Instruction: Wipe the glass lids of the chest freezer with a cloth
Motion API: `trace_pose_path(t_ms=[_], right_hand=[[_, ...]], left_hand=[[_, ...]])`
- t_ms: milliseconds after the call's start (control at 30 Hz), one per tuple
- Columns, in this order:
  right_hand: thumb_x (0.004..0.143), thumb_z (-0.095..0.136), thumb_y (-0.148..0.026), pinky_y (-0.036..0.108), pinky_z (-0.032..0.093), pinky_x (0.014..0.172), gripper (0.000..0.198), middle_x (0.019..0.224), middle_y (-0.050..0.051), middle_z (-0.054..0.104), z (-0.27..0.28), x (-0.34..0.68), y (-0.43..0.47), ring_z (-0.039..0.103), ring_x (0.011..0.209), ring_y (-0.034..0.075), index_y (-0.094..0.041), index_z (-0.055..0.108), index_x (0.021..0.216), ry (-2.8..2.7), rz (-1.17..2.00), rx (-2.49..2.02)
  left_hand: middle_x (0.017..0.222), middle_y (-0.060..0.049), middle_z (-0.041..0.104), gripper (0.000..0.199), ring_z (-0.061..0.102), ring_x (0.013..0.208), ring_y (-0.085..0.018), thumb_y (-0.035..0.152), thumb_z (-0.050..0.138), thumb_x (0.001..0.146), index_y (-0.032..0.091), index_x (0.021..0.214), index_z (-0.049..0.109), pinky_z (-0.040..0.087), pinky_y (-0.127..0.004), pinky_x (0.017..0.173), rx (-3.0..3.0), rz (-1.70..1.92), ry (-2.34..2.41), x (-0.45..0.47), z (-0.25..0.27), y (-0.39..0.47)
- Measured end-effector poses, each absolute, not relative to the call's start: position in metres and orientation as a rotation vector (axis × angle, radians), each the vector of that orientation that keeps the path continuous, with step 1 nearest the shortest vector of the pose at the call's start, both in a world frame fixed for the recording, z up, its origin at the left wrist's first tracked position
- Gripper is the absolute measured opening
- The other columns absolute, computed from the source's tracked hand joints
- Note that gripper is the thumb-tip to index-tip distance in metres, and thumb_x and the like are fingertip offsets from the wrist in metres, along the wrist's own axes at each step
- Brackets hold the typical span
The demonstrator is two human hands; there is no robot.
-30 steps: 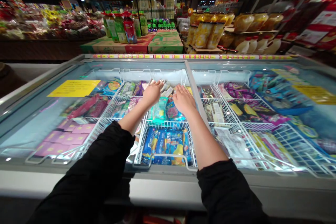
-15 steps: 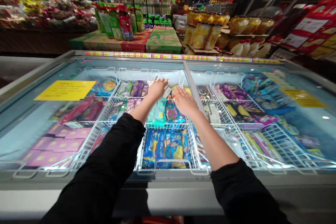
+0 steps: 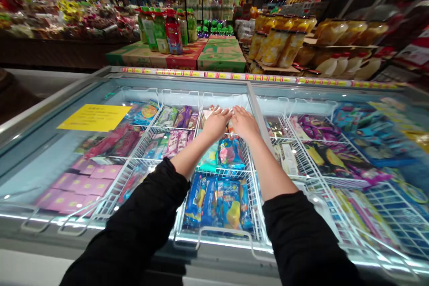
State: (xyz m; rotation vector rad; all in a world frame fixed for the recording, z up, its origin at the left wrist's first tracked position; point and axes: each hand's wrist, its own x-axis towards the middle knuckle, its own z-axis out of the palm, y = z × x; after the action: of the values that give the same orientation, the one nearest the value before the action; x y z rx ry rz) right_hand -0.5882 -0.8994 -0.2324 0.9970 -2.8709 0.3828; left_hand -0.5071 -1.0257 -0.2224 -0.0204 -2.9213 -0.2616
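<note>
Both of my arms reach out over a glass-topped chest freezer. My left hand (image 3: 216, 124) is over the back middle wire compartment, palm down with its fingers stretched forward. Close beside it, my right hand (image 3: 245, 122) has its fingers extended too, the fingertips of the two hands nearly meeting. They cover most of the packets there, so contact with them cannot be made out. Just nearer to me are a teal packet (image 3: 209, 157) and blue-pink packets (image 3: 231, 152). Blue ice-pop packets with a yellow pear picture (image 3: 231, 205) fill the front wire basket.
Pink boxes (image 3: 78, 185) are stacked at the freezer's left, below a yellow sign (image 3: 94, 117). A frame bar (image 3: 260, 114) runs just right of my right hand. Behind the freezer stand bottles (image 3: 173, 31) on cartons and jars of yellow fruit (image 3: 273, 49).
My left hand has come closer to my right hand, and their fingertips are now almost together. The view has shifted, so the freezer's right side appears farther right.
</note>
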Motion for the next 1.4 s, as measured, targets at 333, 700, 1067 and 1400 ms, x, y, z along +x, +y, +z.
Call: trace_pose_path(t_ms=[333, 700, 1067, 1400], right_hand=[[0.108, 0.030, -0.024, 0.041, 0.023, 0.133, 0.061, 0.175, 0.015, 0.033, -0.233, -0.588, -0.899, 0.029, 0.163, 0.025, -0.002, 0.035, 0.165, -2.866, 0.382, 0.996], [0.109, 0.027, -0.023, 0.040, 0.021, 0.133, 0.060, 0.174, 0.016, 0.035, -0.227, -0.581, -0.900, 0.029, 0.163, 0.025, -0.001, 0.037, 0.164, -2.885, 0.357, 0.989], [0.108, 0.027, -0.023, 0.039, 0.022, 0.133, 0.061, 0.174, 0.015, 0.036, -0.225, -0.580, -0.900, 0.030, 0.162, 0.025, -0.001, 0.038, 0.164, -2.894, 0.372, 0.982], [0.107, 0.027, -0.023, 0.041, 0.022, 0.133, 0.062, 0.174, 0.017, 0.034, -0.230, -0.583, -0.901, 0.030, 0.162, 0.025, -0.002, 0.038, 0.164, -2.890, 0.381, 0.984]], left_hand=[[0.168, -0.007, 0.047, 0.063, 0.043, 0.156, -0.027, 0.002, 0.041, 0.099, 0.018, 0.159, 0.052, 0.035, -0.041, 0.130, 0.233, -0.228, -2.907, -0.497, -0.220, -1.051], [0.166, -0.007, 0.050, 0.067, 0.045, 0.155, -0.022, -0.002, 0.036, 0.096, 0.017, 0.157, 0.054, 0.029, -0.041, 0.134, 0.011, -0.173, -2.885, -0.509, -0.232, -1.037], [0.165, -0.009, 0.051, 0.063, 0.048, 0.153, -0.028, 0.002, 0.042, 0.097, 0.017, 0.157, 0.055, 0.039, -0.041, 0.128, 0.278, -0.204, -2.892, -0.538, -0.222, -1.065], [0.166, -0.009, 0.051, 0.070, 0.045, 0.155, -0.020, -0.003, 0.037, 0.091, 0.015, 0.156, 0.055, 0.026, -0.040, 0.135, -0.064, -0.229, -2.903, -0.533, -0.232, -1.044]])
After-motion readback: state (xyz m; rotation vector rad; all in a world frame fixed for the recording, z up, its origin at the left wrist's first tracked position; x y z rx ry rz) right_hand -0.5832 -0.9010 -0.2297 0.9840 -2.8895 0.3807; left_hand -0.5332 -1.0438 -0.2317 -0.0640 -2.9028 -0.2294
